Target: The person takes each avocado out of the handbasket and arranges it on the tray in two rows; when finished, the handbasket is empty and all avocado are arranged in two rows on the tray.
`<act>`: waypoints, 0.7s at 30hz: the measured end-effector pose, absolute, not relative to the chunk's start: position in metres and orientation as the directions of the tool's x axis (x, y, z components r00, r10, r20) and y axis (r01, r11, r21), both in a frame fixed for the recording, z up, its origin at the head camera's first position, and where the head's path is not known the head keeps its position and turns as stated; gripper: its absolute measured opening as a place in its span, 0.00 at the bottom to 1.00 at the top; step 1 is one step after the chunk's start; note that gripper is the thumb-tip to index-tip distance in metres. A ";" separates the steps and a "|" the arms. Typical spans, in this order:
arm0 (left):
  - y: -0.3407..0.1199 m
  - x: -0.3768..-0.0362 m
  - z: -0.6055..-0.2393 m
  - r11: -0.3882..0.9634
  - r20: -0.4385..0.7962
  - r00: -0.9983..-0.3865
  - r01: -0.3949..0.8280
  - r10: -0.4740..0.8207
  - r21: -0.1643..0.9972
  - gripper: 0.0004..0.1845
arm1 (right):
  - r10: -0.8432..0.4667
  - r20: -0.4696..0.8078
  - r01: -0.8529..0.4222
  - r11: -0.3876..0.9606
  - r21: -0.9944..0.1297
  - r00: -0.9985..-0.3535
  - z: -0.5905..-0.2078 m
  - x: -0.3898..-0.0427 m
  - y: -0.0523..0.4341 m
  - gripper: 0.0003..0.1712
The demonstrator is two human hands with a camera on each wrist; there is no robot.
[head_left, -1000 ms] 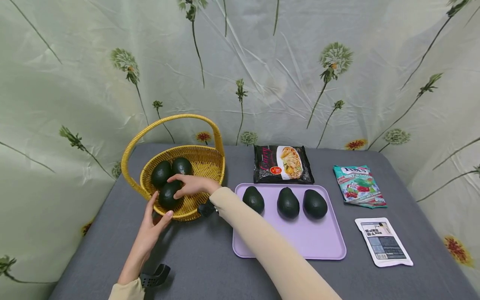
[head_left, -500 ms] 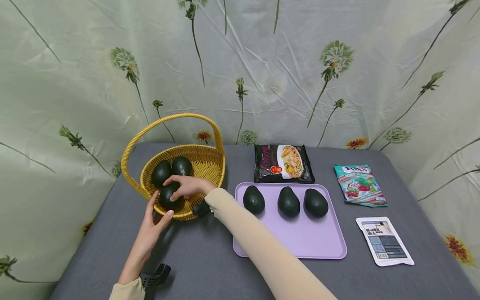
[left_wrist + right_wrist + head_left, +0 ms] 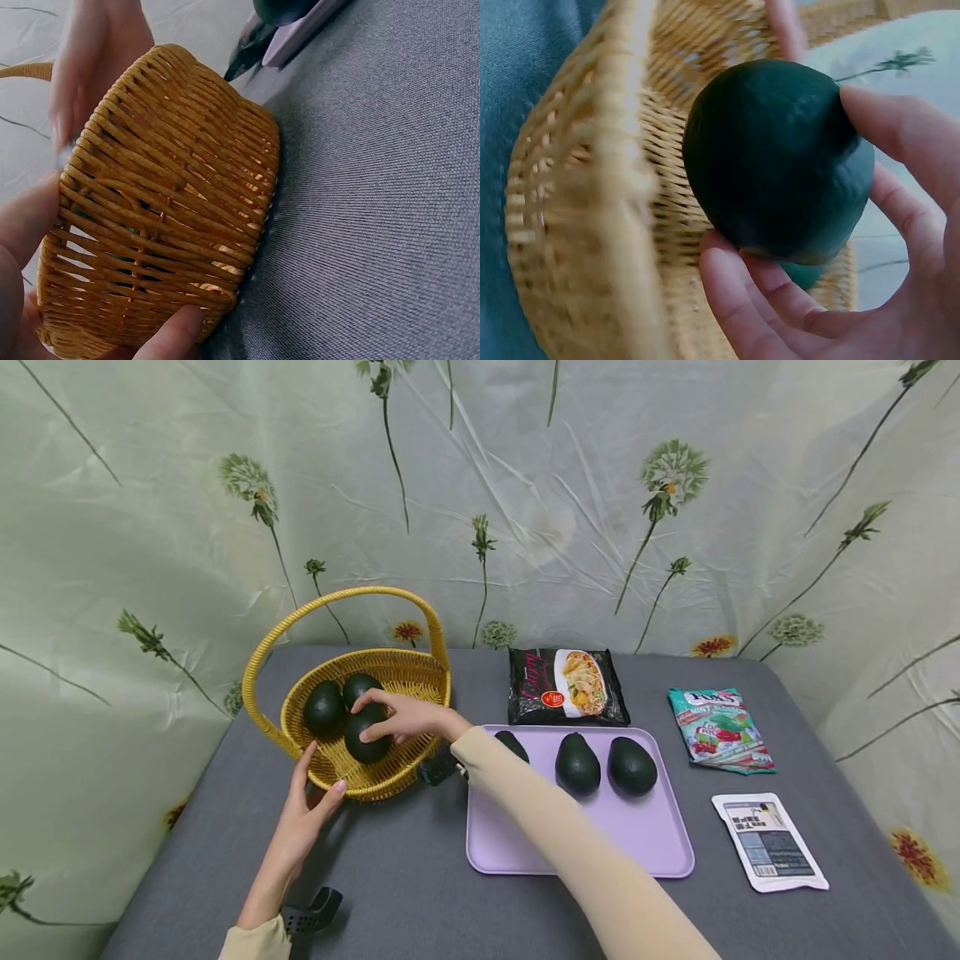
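Note:
My right hand (image 3: 393,717) grips a dark green avocado (image 3: 367,734) and holds it just above the inside of the yellow wicker basket (image 3: 405,672). In the right wrist view the avocado (image 3: 776,161) sits between my thumb and curled fingers (image 3: 765,300). Two more avocados (image 3: 325,707) lie in the basket behind it. My left hand (image 3: 303,802) rests against the basket's near wall (image 3: 165,202), thumb low and fingers up the side. A lilac tray (image 3: 600,843) to the right bears three avocados (image 3: 577,763), one partly hidden by my right forearm.
Behind the tray lies a black noodle packet (image 3: 566,687). A teal sweets bag (image 3: 717,729) and a white packet (image 3: 768,842) lie at the right. A floral cloth backdrop rises behind the grey table (image 3: 405,893).
My right hand has lifted the avocado off the basket's near floor and moved it right. The left hand has stayed on the basket.

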State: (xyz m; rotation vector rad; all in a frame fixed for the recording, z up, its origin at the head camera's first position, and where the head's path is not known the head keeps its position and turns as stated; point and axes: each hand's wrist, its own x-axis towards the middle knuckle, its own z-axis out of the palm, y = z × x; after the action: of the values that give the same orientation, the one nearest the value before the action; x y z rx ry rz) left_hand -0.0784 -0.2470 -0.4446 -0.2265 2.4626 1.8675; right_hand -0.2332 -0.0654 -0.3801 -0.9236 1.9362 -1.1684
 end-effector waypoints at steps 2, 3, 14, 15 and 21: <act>-0.247 -0.079 -0.445 0.265 -0.122 -0.988 -0.143 -0.096 0.953 0.43 | -0.842 -0.167 -0.218 0.316 -0.923 -0.513 -0.375 -0.236 -0.053 0.26; -0.247 -0.079 -0.445 0.268 -0.121 -0.988 -0.143 -0.097 0.953 0.43 | -0.841 -0.156 -0.216 0.305 -0.927 -0.518 -0.373 -0.237 -0.046 0.26; -0.248 -0.077 -0.445 0.285 -0.130 -0.988 -0.149 -0.084 0.947 0.42 | -0.787 -0.108 -0.163 0.256 -0.953 -0.608 -0.361 -0.240 0.051 0.27; -0.248 -0.077 -0.444 0.288 -0.131 -0.988 -0.150 -0.085 0.946 0.42 | -0.780 -0.108 -0.160 0.257 -0.953 -0.616 -0.360 -0.239 0.061 0.27; -0.247 -0.078 -0.443 0.303 -0.134 -0.987 -0.155 -0.090 0.940 0.43 | -0.731 -0.125 -0.165 0.311 -0.936 -0.671 -0.359 -0.224 0.116 0.27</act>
State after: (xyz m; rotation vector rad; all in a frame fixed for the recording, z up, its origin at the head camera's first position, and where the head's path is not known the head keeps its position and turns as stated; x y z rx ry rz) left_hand -0.0784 -0.2471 -0.4432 -0.2346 2.4898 1.8075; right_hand -0.2244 0.1161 -0.3586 -0.7903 2.0389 -1.3612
